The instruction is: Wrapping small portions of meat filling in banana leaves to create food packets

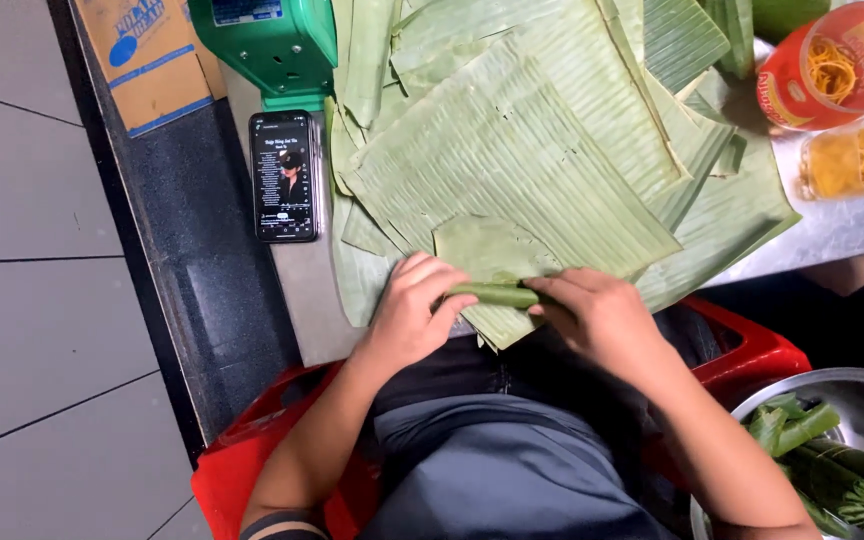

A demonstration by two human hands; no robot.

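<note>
Grey lap cloth [512, 470], nearest the viewer, is seen above a red stool [242, 470]. Rolled leaf parcel [497, 294], green and narrow, is held at the near table edge on a small leaf piece [487, 250]. Left hand [414, 305] is curled around its left end; right hand [602, 315] is closed over its right end. Stacked banana leaves [532, 140] are spread beyond. A phone [284, 176] is placed left. A metal bowl [852, 385] of finished rolls is set near right. Rubber-band tub [832, 65] is stationed far right.
</note>
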